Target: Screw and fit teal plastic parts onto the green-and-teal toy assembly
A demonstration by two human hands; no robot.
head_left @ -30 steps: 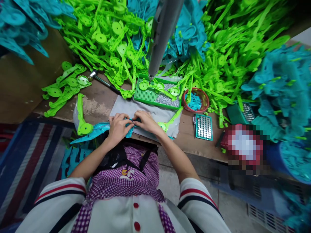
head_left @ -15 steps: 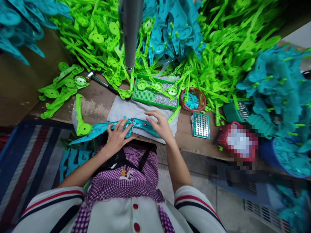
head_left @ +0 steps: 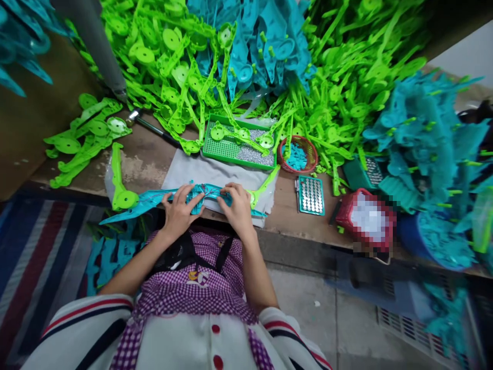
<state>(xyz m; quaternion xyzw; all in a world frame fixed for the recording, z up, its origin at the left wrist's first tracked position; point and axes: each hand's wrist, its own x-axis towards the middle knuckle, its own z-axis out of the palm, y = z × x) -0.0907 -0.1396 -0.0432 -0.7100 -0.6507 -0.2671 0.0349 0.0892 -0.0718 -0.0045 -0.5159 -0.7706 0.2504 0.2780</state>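
Observation:
A long blue plastic shell (head_left: 148,201) lies along the front edge of the bench, tapering to a point at each end. Thin wires run inside its hollow middle. My left hand (head_left: 177,211) grips it left of the middle, with the fingers over the far side and the thumb nearer me. On the right part, my right hand (head_left: 239,209) has its fingers and thumb closed on the shell. Whether a smaller piece is between those fingertips is hidden. A grey cloth (head_left: 181,172) lies partly beneath the shell. Bright green arm pieces (head_left: 125,199) lie near both ends.
Behind the cloth sits a green tray (head_left: 219,151) of small metal parts. A red basket (head_left: 314,167) holds blue bits, beside a card of coin cells (head_left: 311,195). A hammer (head_left: 154,128) lies left. Heaps of green and blue parts (head_left: 265,56) rise behind.
My right hand has come down from above the shell, moved left and closed on its right part. My left hand keeps its place on the shell. The view has shifted slightly.

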